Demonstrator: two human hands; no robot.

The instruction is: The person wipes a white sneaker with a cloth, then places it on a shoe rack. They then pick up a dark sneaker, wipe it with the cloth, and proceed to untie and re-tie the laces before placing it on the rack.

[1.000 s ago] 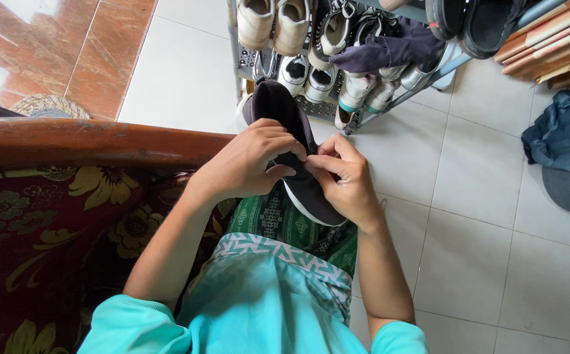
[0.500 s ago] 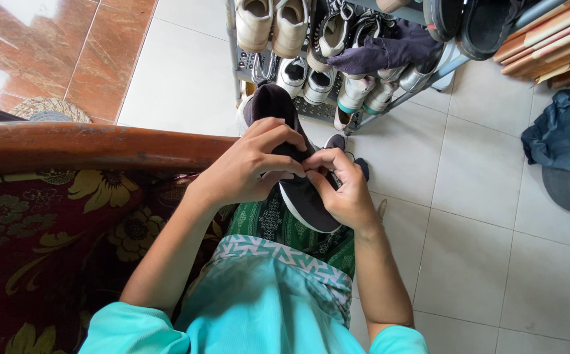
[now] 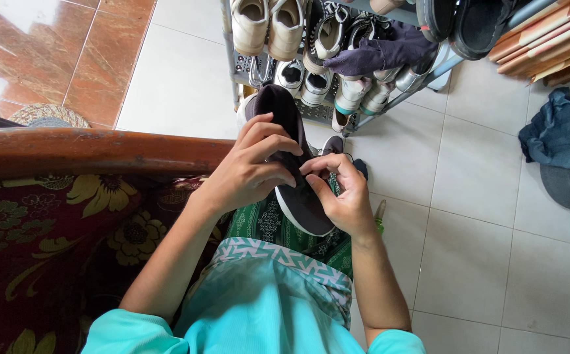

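A dark sneaker with a white sole (image 3: 296, 200) rests on my lap, over a green patterned cloth (image 3: 265, 226). My left hand (image 3: 249, 167) lies across the top of the shoe, its fingertips pinching at the laces. Opposite it, my right hand (image 3: 341, 193) grips the shoe's side, and its thumb and forefinger meet the left fingers at the lace area. A thin dark lace shows just above the right hand. The sneaker's toe points toward the shoe rack.
A metal shoe rack (image 3: 337, 59) full of several pale sneakers stands ahead. A wooden armrest (image 3: 95, 149) and floral red cushion (image 3: 42, 242) are at my left. A blue garment (image 3: 564, 134) lies on the white tiled floor at right.
Both hands have shifted slightly on the shoe; the fingertips of the two hands now meet more tightly at the laces. The shoe stays on my lap.
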